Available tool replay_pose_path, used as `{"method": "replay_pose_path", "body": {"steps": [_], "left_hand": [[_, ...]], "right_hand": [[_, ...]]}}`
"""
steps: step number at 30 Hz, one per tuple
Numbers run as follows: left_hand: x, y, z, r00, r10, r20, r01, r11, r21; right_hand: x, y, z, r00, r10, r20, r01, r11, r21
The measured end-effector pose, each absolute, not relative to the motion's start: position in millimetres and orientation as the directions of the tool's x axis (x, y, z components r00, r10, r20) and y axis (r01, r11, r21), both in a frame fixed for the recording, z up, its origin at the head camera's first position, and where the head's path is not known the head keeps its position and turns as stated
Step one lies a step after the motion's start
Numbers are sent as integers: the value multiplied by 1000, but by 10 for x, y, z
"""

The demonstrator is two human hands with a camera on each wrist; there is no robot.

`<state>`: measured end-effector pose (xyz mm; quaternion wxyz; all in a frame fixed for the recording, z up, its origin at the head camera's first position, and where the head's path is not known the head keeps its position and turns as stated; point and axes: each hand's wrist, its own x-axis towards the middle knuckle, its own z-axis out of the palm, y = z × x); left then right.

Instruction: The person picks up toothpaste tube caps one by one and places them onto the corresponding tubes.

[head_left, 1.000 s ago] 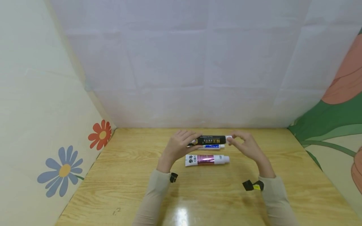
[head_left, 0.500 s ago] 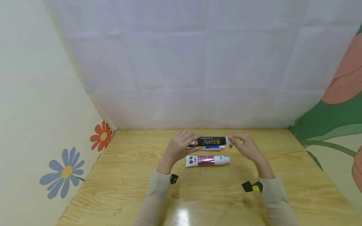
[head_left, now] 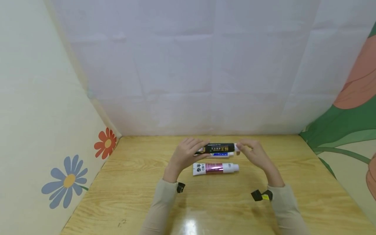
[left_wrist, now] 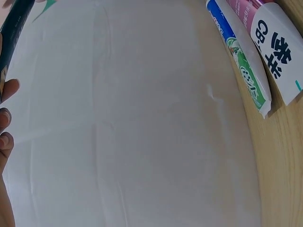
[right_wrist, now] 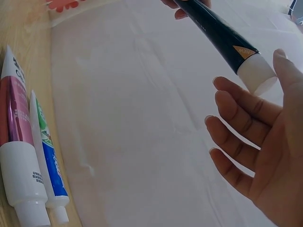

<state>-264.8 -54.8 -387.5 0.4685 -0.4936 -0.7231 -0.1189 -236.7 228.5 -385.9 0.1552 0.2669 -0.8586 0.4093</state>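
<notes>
A black toothpaste tube point(head_left: 219, 148) with gold lettering is held level above the table. My left hand point(head_left: 185, 154) grips its tail end, thumb below and fingers above. At its other end is a white cap point(right_wrist: 257, 74). My right hand point(head_left: 255, 152) has its thumb and index finger around that cap; in the right wrist view the other fingers point(right_wrist: 234, 137) are loosely curved and spread. Below lie two more toothpaste tubes: a pink-and-white one point(head_left: 215, 168) in front, and a blue, green and white one point(left_wrist: 241, 61) behind, partly hidden in the head view.
The wooden table point(head_left: 223, 202) has a white sheet point(head_left: 211, 81) hanging at its back edge. A flower-painted panel point(head_left: 44, 114) stands on the left, another painted panel point(head_left: 352, 130) on the right. Black wrist straps point(head_left: 262, 195) sit near both cuffs.
The right thumb and index finger have shifted slightly around the cap. The left hand and the black tube stay almost in place, and the tubes on the table lie as before.
</notes>
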Motion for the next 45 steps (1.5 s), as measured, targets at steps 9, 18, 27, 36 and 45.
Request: {"method": "replay_pose_path", "body": {"steps": [9, 18, 27, 36, 45], "left_hand": [[-2643, -570, -3884, -95, 595, 798, 826, 494, -270], [-2657, -583, -3902, -98, 595, 798, 830, 491, -265], [-2664, -589, -3933, -96, 590, 801, 833, 488, -260], [-2661, -604, -3927, -106, 591, 799, 833, 492, -254], [-2686, -613, -3916, -104, 596, 796, 833, 490, -258]], "right_hand": [[-2365, 2329, -3879, -834, -350, 426, -552, 529, -645], [-2326, 2369, -3834, -851, -364, 378, -521, 508, -686], [-2169, 2324, -3656, -840, -374, 393, -537, 471, -700], [-2115, 2308, -3571, -801, -384, 459, -595, 435, -676], [-2159, 2323, -3563, -770, -389, 506, -638, 431, -639]]}}
